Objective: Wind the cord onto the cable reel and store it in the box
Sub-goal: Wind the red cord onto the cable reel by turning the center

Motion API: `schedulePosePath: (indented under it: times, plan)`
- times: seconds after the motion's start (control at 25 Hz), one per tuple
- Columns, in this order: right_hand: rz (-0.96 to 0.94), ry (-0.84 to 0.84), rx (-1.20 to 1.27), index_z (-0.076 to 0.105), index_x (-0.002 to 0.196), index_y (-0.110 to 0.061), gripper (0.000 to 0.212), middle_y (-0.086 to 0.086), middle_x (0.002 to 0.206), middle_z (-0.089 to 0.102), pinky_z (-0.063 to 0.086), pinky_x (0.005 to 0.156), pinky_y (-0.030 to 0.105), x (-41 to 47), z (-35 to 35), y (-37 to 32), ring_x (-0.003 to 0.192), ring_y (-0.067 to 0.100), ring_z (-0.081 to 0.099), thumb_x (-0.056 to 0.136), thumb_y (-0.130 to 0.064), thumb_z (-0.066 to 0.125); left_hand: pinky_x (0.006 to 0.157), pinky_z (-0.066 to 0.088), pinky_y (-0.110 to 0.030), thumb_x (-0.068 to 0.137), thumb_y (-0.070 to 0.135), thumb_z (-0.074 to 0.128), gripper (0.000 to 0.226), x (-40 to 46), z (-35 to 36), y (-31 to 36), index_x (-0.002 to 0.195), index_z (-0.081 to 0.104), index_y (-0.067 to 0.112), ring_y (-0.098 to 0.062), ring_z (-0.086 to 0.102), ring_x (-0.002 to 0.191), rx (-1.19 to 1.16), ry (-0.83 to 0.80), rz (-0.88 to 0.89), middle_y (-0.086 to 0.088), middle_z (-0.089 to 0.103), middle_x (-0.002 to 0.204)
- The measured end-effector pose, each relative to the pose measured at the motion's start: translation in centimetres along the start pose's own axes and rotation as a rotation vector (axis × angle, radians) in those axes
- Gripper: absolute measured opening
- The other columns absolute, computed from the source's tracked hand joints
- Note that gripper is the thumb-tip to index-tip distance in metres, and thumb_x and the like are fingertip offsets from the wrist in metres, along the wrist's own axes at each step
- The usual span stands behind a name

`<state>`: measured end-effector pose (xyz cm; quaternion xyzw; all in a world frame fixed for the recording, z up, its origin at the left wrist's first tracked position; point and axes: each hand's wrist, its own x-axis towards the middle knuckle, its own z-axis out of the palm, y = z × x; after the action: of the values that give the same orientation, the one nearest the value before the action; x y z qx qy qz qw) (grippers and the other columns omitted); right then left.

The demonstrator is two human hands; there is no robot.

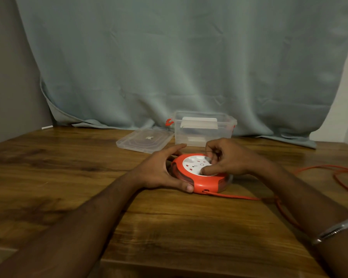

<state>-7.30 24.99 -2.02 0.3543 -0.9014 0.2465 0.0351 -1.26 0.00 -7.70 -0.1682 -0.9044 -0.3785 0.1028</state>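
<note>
— What have the hands got?
— The left hand (161, 171) cups the orange cable reel (201, 175) by its left rim, thumb curled against the near edge. The right hand (227, 159) is bent over the white socket face, thumb and curled fingers pressing on it.

— And the cord?
— The orange cord (239, 196) leaves the reel's near side and trails right across the wooden table (68, 177), loose loops lying near the right edge.

— The box?
— The clear box (203, 129) stands open just behind the reel, against a pale curtain (169, 57); its lid (145, 139) lies flat beside it on the left.
</note>
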Motion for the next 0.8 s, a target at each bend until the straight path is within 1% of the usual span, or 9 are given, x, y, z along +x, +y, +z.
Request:
schedulePosePath:
  times: [0.04, 0.12, 0.28, 0.44, 0.56, 0.64, 0.68, 0.72, 0.8]
  plan:
    - [0.008, 0.018, -0.037, 0.062, 0.074, -0.017, 0.049, 0.001, 0.067, 0.066, 0.049, 0.061, 0.044, 0.0, 0.2, -0.2, 0.061, 0.011, 0.055, 0.056, -0.057, 0.084, 0.109, 0.049, -0.027, 0.052, 0.054, 0.103, 0.13, 0.0, 0.0, 0.0, 0.161, 0.034, 0.043, -0.001, 0.054, 0.133, 0.003, 0.003, 0.003, 0.019, 0.054, 0.148]
    - [0.025, 0.055, -0.116, 0.057, 0.063, -0.019, 0.048, -0.007, 0.057, 0.058, 0.042, 0.058, 0.037, 0.0, 0.5, -0.7, 0.057, 0.01, 0.052, 0.058, -0.06, 0.081, 0.11, 0.049, -0.027, 0.052, 0.052, 0.103, 0.13, 0.0, 0.0, -0.1, 0.162, 0.034, 0.042, -0.001, 0.055, 0.132, 0.001, 0.007, 0.002, 0.019, 0.054, 0.146]
    - [0.065, 0.147, -0.213, 0.049, 0.05, -0.016, 0.056, -0.007, 0.042, 0.049, 0.035, 0.054, 0.03, -0.1, 1.0, -1.6, 0.051, 0.011, 0.049, 0.058, -0.062, 0.082, 0.111, 0.049, -0.026, 0.051, 0.055, 0.103, 0.129, 0.0, 0.0, -0.3, 0.161, 0.036, 0.043, 0.0, 0.055, 0.133, -0.011, 0.003, 0.005, 0.019, 0.055, 0.146]
    - [0.128, 0.213, -0.237, 0.053, 0.051, -0.015, 0.058, -0.003, 0.05, 0.055, 0.037, 0.055, 0.032, 0.0, 1.4, -2.1, 0.059, 0.017, 0.058, 0.059, -0.065, 0.081, 0.102, 0.046, -0.015, 0.056, 0.048, 0.102, 0.125, 0.1, 0.0, -0.2, 0.161, 0.035, 0.042, 0.006, 0.053, 0.13, -0.004, -0.007, 0.009, 0.02, 0.055, 0.146]
    - [0.162, 0.248, -0.244, 0.056, 0.056, -0.016, 0.054, -0.004, 0.056, 0.057, 0.032, 0.053, 0.03, 0.2, 2.3, -2.6, 0.064, 0.017, 0.059, 0.067, -0.063, 0.081, 0.102, 0.047, -0.016, 0.057, 0.05, 0.101, 0.125, 0.2, 0.1, 0.0, 0.161, 0.033, 0.043, 0.006, 0.052, 0.13, 0.003, -0.021, 0.005, 0.022, 0.053, 0.146]
    - [0.137, 0.259, -0.256, 0.056, 0.057, -0.018, 0.048, -0.005, 0.058, 0.057, 0.029, 0.054, 0.029, 0.5, 2.7, -2.8, 0.064, 0.014, 0.056, 0.073, -0.056, 0.08, 0.102, 0.048, -0.017, 0.058, 0.049, 0.101, 0.125, 0.3, 0.1, 0.0, 0.162, 0.032, 0.044, 0.008, 0.052, 0.128, -0.002, -0.029, -0.002, 0.022, 0.053, 0.146]
    - [0.112, 0.256, -0.247, 0.058, 0.058, -0.018, 0.043, -0.005, 0.059, 0.058, 0.031, 0.055, 0.029, 0.5, 2.5, -2.7, 0.063, 0.011, 0.056, 0.074, -0.051, 0.081, 0.101, 0.047, -0.015, 0.058, 0.049, 0.101, 0.125, 0.2, 0.1, 0.0, 0.162, 0.032, 0.044, 0.01, 0.052, 0.127, -0.005, -0.033, -0.006, 0.022, 0.052, 0.147]
    - [0.08, 0.247, -0.226, 0.061, 0.063, -0.019, 0.035, -0.005, 0.061, 0.062, 0.036, 0.057, 0.028, 0.5, 2.1, -2.5, 0.062, 0.008, 0.057, 0.074, -0.045, 0.081, 0.1, 0.046, -0.013, 0.058, 0.05, 0.101, 0.125, 0.2, 0.1, 0.0, 0.162, 0.031, 0.044, 0.01, 0.051, 0.126, -0.006, -0.038, -0.01, 0.021, 0.052, 0.148]
    - [0.01, 0.165, -0.144, 0.069, 0.083, -0.024, 0.015, -0.007, 0.08, 0.073, 0.044, 0.06, 0.027, 0.3, 0.7, -1.6, 0.064, 0.001, 0.06, 0.075, -0.029, 0.081, 0.098, 0.044, -0.012, 0.058, 0.05, 0.101, 0.126, 0.2, 0.0, 0.0, 0.162, 0.03, 0.045, 0.01, 0.05, 0.127, -0.008, -0.045, -0.018, 0.019, 0.051, 0.151]
